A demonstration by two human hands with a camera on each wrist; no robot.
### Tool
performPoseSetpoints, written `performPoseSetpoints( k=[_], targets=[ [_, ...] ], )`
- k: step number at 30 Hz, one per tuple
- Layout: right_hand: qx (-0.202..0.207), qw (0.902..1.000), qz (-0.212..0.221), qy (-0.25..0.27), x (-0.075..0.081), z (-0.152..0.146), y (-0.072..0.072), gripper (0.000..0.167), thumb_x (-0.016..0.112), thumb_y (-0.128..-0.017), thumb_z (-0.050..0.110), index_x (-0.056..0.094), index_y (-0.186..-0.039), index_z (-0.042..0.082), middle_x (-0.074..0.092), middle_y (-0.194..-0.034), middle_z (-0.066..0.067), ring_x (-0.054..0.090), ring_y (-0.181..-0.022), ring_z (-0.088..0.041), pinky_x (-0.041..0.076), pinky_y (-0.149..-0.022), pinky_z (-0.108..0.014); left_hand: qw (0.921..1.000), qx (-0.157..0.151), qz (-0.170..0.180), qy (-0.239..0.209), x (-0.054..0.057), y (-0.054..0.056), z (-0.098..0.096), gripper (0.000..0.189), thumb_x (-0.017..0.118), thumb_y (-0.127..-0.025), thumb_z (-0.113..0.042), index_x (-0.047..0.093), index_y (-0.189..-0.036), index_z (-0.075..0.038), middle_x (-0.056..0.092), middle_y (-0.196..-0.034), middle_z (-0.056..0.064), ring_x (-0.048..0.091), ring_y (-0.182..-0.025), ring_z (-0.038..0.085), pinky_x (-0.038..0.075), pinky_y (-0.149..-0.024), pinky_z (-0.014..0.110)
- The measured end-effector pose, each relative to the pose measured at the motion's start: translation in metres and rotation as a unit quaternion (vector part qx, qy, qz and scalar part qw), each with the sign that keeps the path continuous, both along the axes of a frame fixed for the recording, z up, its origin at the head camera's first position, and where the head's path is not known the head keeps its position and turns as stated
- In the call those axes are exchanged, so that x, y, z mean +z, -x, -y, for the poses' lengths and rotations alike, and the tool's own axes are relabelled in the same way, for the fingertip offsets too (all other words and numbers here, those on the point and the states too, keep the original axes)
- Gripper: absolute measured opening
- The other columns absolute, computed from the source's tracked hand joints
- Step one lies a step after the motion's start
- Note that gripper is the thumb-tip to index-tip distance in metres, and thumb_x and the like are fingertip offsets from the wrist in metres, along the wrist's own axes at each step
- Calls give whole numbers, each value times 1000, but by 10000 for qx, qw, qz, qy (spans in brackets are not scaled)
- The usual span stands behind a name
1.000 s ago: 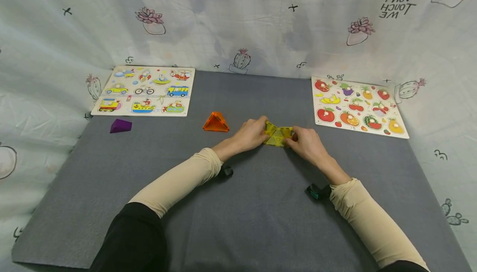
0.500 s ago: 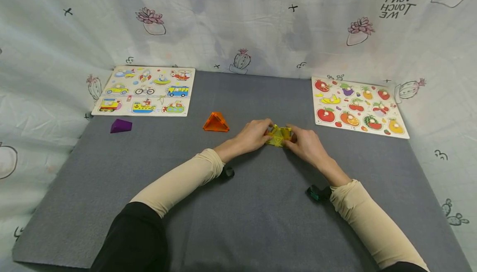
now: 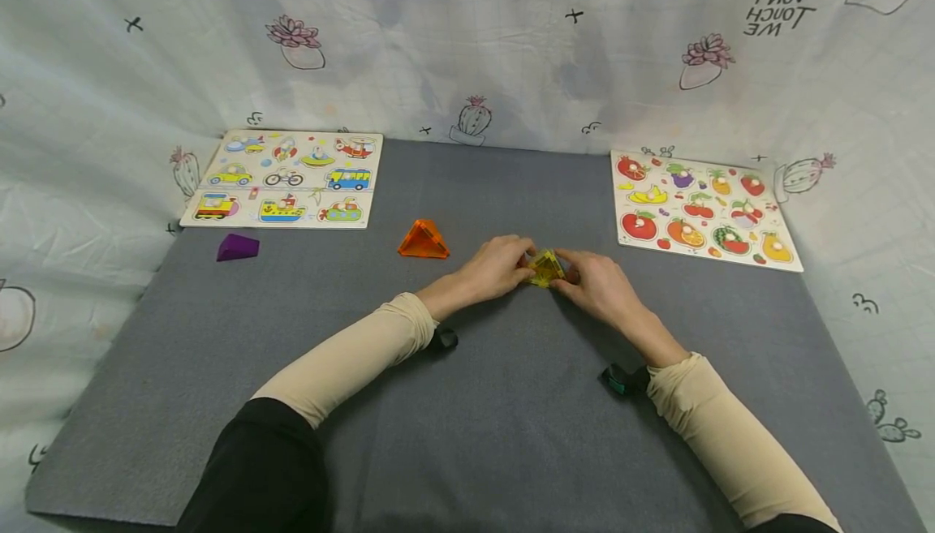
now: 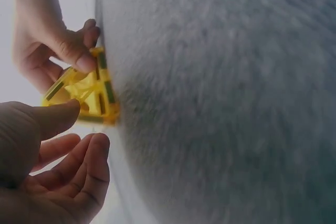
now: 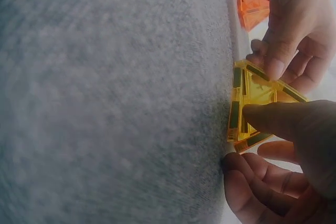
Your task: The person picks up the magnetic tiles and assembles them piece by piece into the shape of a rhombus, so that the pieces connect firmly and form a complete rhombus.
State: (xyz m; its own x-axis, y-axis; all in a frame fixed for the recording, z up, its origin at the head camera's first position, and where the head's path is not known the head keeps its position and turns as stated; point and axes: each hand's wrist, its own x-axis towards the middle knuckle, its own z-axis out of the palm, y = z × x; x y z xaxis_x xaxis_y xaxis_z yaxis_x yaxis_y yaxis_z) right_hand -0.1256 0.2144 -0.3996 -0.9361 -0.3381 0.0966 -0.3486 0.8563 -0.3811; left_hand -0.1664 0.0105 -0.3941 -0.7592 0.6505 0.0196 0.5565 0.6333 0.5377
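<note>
Head view: our left hand and right hand both grip the yellow tiles; squeezing unevenly could pop them apart.

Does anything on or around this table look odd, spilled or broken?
One oddity: the lettering on the curtain reads backwards, like a mirror image. I see nothing spilled on the table. The yellow shape is partly covered by the left hand and right hand, but what shows looks undamaged.

Soft shadows fall on the grey table; wrist views look hazy.
</note>
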Motion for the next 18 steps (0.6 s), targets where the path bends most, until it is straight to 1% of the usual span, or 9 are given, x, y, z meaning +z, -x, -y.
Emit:
performPoseSetpoints(
  k=[2,5,7,9,14,18],
  targets=[
    [-30,10000,31,61,0,-1,0,54,76,-85,23,59,-131,1,68,-92,-15,64,-77,-25,51,-67,-43,10000,70,52,-29,3,0,6,32,66,-95,-20,63,-122,-4,66,-101,8,63,-85,17,53,-72,30],
    [21,9998,68,185,0,-2,0,59,78,-84,23,56,-135,3,64,-106,-18,63,-85,-27,52,-72,-44,9998,190,86,-60,10,0,18,32,64,-96,-20,63,-123,-4,65,-103,9,63,-86,18,52,-72,30],
    [149,9995,114,261,0,-3,0,61,78,-84,23,54,-138,4,60,-115,-20,63,-91,-28,52,-75,-45,9994,324,64,-98,14,2,28,31,63,-97,-20,63,-122,-4,65,-104,9,62,-86,19,51,-72,31],
    [289,9989,174,312,0,-3,0,63,77,-85,23,52,-140,6,57,-122,-21,63,-96,-30,53,-78,-47,9987,482,-33,-158,18,4,40,29,62,-97,-20,65,-121,-4,65,-104,9,62,-87,19,51,-73,32],
    [426,9981,230,382,0,-1,0,64,76,-86,26,50,-142,7,54,-128,-21,63,-100,-31,53,-80,-48,9948,874,-318,-423,30,10,72,26,62,-97,-20,67,-116,-4,66,-103,9,62,-90,21,51,-76,36],
    [448,9979,177,437,2,0,1,63,75,-87,26,50,-141,7,54,-130,-20,62,-103,-31,52,-81,-48,9913,1095,-357,-633,44,15,100,24,57,-100,-19,66,-116,-4,65,-106,11,61,-93,23,50,-79,38]
  ],
)
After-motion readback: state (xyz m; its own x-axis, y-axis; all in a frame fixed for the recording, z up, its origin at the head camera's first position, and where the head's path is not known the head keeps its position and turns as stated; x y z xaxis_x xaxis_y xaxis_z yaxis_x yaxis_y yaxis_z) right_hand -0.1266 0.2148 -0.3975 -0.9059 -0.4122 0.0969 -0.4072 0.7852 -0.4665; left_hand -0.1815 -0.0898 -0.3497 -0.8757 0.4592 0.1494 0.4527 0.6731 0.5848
